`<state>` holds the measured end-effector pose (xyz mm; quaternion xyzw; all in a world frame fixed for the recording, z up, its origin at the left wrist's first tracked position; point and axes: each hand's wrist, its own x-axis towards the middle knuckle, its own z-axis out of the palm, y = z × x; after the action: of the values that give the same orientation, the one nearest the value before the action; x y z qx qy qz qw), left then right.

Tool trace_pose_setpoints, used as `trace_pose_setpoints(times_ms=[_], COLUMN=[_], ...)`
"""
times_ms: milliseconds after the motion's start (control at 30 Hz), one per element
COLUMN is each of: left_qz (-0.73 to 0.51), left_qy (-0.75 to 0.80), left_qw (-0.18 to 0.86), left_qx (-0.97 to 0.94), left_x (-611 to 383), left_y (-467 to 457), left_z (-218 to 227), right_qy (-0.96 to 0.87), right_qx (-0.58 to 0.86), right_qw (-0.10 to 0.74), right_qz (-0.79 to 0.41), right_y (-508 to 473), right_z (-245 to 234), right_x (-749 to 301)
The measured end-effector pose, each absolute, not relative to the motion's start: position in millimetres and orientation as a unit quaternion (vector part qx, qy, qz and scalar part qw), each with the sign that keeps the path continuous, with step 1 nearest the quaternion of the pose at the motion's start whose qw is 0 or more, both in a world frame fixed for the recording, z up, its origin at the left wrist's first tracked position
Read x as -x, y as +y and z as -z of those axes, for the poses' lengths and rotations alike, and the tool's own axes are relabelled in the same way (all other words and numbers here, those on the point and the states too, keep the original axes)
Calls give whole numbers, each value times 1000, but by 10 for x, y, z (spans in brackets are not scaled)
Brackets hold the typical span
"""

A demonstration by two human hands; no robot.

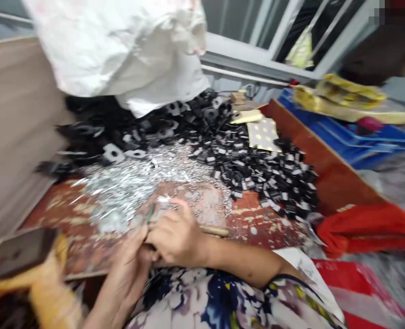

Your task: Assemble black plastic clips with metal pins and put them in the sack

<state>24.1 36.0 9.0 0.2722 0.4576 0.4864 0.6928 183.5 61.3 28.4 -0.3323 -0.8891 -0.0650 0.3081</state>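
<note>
My two hands meet at the near edge of the worktable, in front of my body. Closed fingers bring my left hand against my right hand. A thin, dark green piece sticks up between them; blur hides what it is and which hand grips it. My right hand is also curled, its index finger bent upward beside a small pale bit. Under the right wrist a wooden rod lies on the table. Just beyond the hands spreads a heap of thin, shiny metal pieces.
Small black-and-white parts are piled at right, larger black parts at the back. A white sack overhangs them. A dotted pad lies on the pile. A wooden side board borders the right; a blue tray sits beyond.
</note>
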Motion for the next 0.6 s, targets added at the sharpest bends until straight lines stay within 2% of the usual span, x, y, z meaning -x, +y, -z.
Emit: trace_pose_setpoints(times_ms=[133,200,367,500,600], left_qz=[-531,-546,-526,-480,-475], left_qy=[416,424,581,618,621], left_qw=[703,676,485,492,499], left_qx=[-222,-256,-388,-382,-372], left_x=[-181,-109,388,673,616], left_y=[199,123,-129,-252,-218], left_z=[-107,-123,-139,-49,150], right_qy=[-832,-833,-897,-897,-903], right_qx=[363,362,360,427,415], right_qw=[419,418,250,105,94], right_qz=[22,-2,-55,46,58], right_y=[545,508,549,651,641], right_z=[-222,-229,-122,66,113], right_x=[-1770,-1733,-1945,-2223,-2269])
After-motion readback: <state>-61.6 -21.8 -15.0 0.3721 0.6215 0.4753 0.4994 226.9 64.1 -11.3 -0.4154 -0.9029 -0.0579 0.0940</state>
